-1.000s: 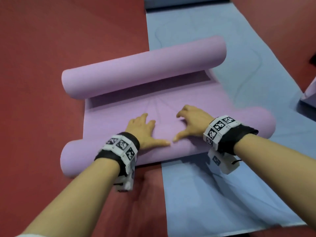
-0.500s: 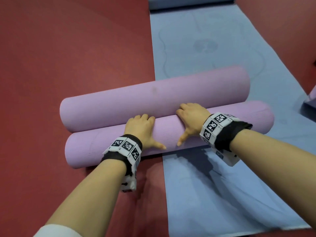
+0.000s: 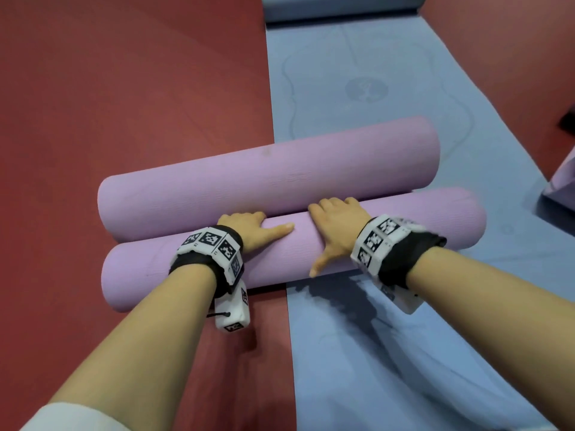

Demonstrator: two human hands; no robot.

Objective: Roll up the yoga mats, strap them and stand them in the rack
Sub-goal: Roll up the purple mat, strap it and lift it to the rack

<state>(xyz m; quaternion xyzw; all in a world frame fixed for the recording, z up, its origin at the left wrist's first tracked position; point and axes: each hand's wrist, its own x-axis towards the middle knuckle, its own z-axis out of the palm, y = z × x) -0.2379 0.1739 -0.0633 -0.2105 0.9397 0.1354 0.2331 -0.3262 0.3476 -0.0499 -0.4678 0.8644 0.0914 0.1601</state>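
Both left hand and right hand grip near lilac foam yoga-mat roll, fingers curled over top. Far lilac roll touching it; rolls lie across red floor, flat blue mat.

Red-brown floor, matte and even, filling the left side and showing again in the top right corner. Lit softly: a pale, diffuse sheen across the middle left, darker towards the top left corner. A soft-edged shadow on it low in the middle. At the right edge, a small dark object, cut off by the frame, too little showing to tell. Below it, a pale lilac angular shape, likewise cut off.
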